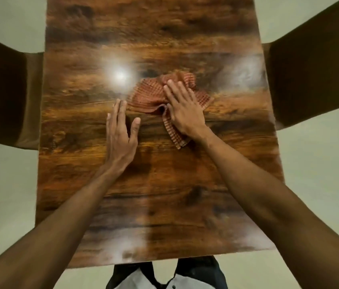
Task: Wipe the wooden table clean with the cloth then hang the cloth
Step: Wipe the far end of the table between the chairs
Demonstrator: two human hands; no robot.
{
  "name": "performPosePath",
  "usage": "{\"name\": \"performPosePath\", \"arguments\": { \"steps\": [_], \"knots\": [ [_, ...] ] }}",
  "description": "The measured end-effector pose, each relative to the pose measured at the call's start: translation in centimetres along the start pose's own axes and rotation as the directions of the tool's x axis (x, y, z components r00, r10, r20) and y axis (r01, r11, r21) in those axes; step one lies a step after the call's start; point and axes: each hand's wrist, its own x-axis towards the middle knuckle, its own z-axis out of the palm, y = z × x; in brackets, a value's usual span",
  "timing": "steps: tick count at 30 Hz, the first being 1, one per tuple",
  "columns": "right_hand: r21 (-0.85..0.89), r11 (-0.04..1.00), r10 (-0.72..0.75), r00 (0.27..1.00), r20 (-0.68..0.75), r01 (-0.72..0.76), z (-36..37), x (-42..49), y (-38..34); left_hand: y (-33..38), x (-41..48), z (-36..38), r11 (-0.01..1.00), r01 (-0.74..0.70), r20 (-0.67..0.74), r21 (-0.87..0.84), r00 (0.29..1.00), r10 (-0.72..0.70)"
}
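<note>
A glossy wooden table (150, 195) fills the middle of the view. On it lies a crumpled orange-brown checked cloth (145, 97), a little beyond the table's centre. My right hand (183, 109) lies flat on top of the cloth, fingers spread and pressing it to the wood; part of the cloth is hidden under the palm. My left hand (121, 132) rests flat on the bare wood just left of the cloth, fingers together and thumb out, holding nothing.
A dark brown chair (4, 90) stands at the table's left side and another dark chair (314, 69) at its right. Pale floor surrounds the table. A lamp's bright reflection (120, 75) glares on the wood left of the cloth.
</note>
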Motion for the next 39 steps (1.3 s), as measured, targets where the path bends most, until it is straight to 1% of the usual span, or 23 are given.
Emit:
{"name": "performPosePath", "arguments": {
  "steps": [2, 3, 4, 5, 6, 7, 8, 9, 10, 12, 13, 14, 17, 18, 21, 23, 27, 30, 32, 34, 36, 38, 39],
  "knots": [
    [0.055, 0.982, 0.184, 0.982, -0.035, -0.182, -0.6, -1.3, 4.0, 2.1, -0.9, 1.7, 1.0, -0.01, 0.011, 0.006, 1.0, 0.01],
    [0.068, 0.968, 0.245, 0.969, -0.037, -0.242, -0.8, -2.1, 5.1, 3.1, -1.3, 2.6, 1.0, -0.014, 0.018, 0.01, 1.0, 0.014],
    [0.068, 0.968, 0.244, 0.969, -0.039, -0.241, -0.9, -3.0, 5.9, 4.4, -1.7, 3.6, 1.0, -0.018, 0.027, 0.012, 0.999, 0.018],
    [0.048, 0.983, 0.177, 0.984, -0.034, -0.175, -0.7, -3.8, 6.1, 5.5, -2.1, 4.5, 1.0, -0.02, 0.036, 0.008, 0.999, 0.019],
    [0.017, 0.997, 0.073, 0.997, -0.023, -0.073, -0.4, -4.6, 6.3, 6.5, -2.4, 5.3, 1.0, -0.024, 0.044, 0.003, 0.999, 0.023],
    [-0.009, 1.0, -0.022, 1.0, -0.006, 0.022, -0.2, -5.4, 7.4, 7.7, -2.7, 6.2, 0.999, -0.039, 0.049, 0.001, 0.998, 0.039],
    [-0.021, 0.997, -0.078, 0.997, -0.002, 0.078, -0.5, -5.7, 9.2, 8.8, -3.0, 7.2, 0.999, -0.052, 0.053, 0.0, 0.997, 0.052],
    [-0.011, 0.998, -0.068, 0.998, -0.013, 0.068, -0.9, -5.3, 10.8, 9.5, -3.1, 7.8, 0.999, -0.055, 0.057, -0.002, 0.997, 0.055],
    [0.032, 0.999, 0.008, 0.999, -0.033, -0.007, -1.4, -4.9, 12.4, 10.0, -3.3, 8.4, 0.999, -0.053, 0.062, -0.002, 0.997, 0.053],
    [0.131, 0.968, 0.219, 0.975, -0.046, -0.212, -2.4, -4.9, 14.7, 11.2, -3.7, 9.5, 0.999, -0.051, 0.067, 0.009, 0.996, 0.051],
    [0.151, 0.957, 0.256, 0.966, -0.044, -0.246, -2.6, -5.3, 14.9, 11.8, -4.0, 9.9, 0.998, -0.054, 0.067, 0.017, 0.996, 0.053],
    [0.144, 0.962, 0.239, 0.97, -0.048, -0.23, -2.6, -6.4, 15.0, 12.6, -4.4, 10.3, 0.998, -0.061, 0.073, 0.024, 0.996, 0.059],
    [0.087, 0.991, 0.106, 0.994, -0.035, -0.102, -2.1, -8.9, 16.9, 14.3, -5.3, 10.9, 0.996, -0.09, 0.079, 0.023, 0.993, 0.088],
    [0.097, 0.989, 0.114, 0.993, -0.037, -0.11, -2.3, -8.8, 18.2, 14.6, -5.5, 11.2, 0.995, -0.096, 0.081, 0.025, 0.992, 0.093],
    [0.167, 0.955, 0.253, 0.967, -0.033, -0.244, -2.6, -7.6, 21.0, 15.5, -6.0, 12.1, 0.994, -0.106, 0.085, 0.025, 0.991, 0.103],
    [0.197, 0.943, 0.28, 0.96, -0.03, -0.269, -2.3, -8.5, 20.7, 16.4, -6.5, 12.7, 0.994, -0.11, 0.103, 0.025, 0.989, 0.106],
    [0.19, 0.948, 0.272, 0.96, -0.067, -0.256, -0.3, -15.2, 18.6, 17.7, -7.9, 13.1, 0.991, -0.131, 0.109, -0.004, 0.985, 0.131],
    [0.212, 0.937, 0.295, 0.954, -0.05, -0.279, 0.5, -19.3, 17.8, 17.8, -8.4, 13.0, 0.992, -0.124, 0.109, -0.008, 0.986, 0.124],
    [0.235, 0.914, 0.348, 0.937, -0.036, -0.331, 0.6, -19.8, 17.6, 17.5, -8.5, 12.8, 0.992, -0.123, 0.108, -0.005, 0.987, 0.123],
    [0.214, 0.905, 0.383, 0.923, -0.034, -0.368, 0.5, -18.7, 17.0, 16.9, -8.4, 12.7, 0.993, -0.114, 0.105, 0.004, 0.988, 0.113],
    [0.174, 0.931, 0.331, 0.943, -0.026, -0.321, 0.5, -17.1, 15.2, 16.3, -8.2, 12.7, 0.995, -0.098, 0.109, 0.013, 0.989, 0.096],
    [0.111, 0.986, 0.13, 0.991, -0.016, -0.127, 0.9, -15.7, 13.3, 15.6, -8.0, 12.8, 0.997, -0.078, 0.098, 0.02, 0.992, 0.076],
    [0.086, 0.996, 0.028, 1.0, -0.013, -0.027, 1.0, -14.9, 13.0, 15.2, -7.8, 12.7, 0.997, -0.069, 0.088, 0.023, 0.994, 0.067]
  ]
}}
